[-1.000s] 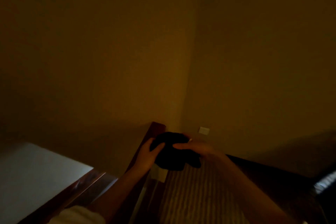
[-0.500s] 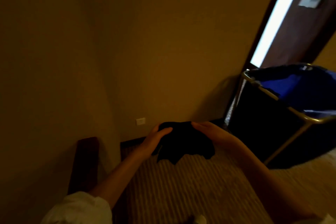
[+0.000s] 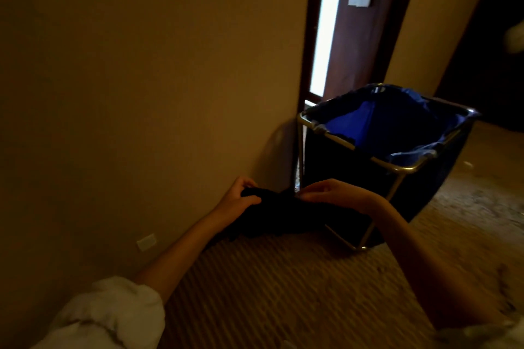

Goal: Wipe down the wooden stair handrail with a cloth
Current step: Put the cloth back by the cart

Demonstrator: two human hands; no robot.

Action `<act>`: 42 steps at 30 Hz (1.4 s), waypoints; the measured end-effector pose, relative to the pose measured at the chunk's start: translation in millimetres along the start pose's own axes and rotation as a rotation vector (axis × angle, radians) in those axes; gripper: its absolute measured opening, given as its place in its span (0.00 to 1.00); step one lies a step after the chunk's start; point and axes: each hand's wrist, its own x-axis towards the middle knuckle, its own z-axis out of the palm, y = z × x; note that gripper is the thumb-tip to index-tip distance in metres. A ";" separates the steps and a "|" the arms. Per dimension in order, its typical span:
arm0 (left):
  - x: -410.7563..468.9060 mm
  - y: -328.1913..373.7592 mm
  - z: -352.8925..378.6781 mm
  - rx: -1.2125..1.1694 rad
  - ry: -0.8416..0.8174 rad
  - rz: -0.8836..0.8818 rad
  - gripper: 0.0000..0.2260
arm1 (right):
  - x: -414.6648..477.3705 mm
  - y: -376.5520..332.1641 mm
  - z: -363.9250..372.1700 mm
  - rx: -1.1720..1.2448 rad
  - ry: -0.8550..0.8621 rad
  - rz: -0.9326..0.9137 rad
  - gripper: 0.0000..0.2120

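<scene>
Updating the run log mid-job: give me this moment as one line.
left hand: grips dark cloth | right hand: pinches dark cloth | handrail: not in view | nearby: blue-lined laundry cart | wiping: not underway

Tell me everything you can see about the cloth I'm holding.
The cloth looks black or very dark, soft and limp, bunched, with folds hanging down. It is held in the air above the striped carpet, between both hands: the left hand grips its left end, the right hand pinches its top edge. Dim light hides any weave or pattern.
</scene>
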 end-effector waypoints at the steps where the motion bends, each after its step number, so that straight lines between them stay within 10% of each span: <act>1: 21.4 3.1 6.2 0.065 -0.042 0.039 0.14 | 5.2 3.6 -11.2 -0.124 -0.011 0.013 0.18; 15: 210.5 19.0 98.4 0.235 -0.701 0.066 0.18 | 57.3 72.3 -110.6 0.066 0.444 0.049 0.04; 24: 327.5 45.7 116.0 0.126 -0.722 0.332 0.02 | 105.8 73.0 -163.8 0.140 0.741 0.208 0.04; 31: 418.9 86.4 130.8 0.333 -0.742 0.678 0.12 | 118.5 80.3 -189.0 0.081 0.887 0.383 0.04; 42: 514.9 115.2 200.0 0.412 -0.719 0.641 0.09 | 141.6 188.8 -237.4 0.059 0.902 0.591 0.04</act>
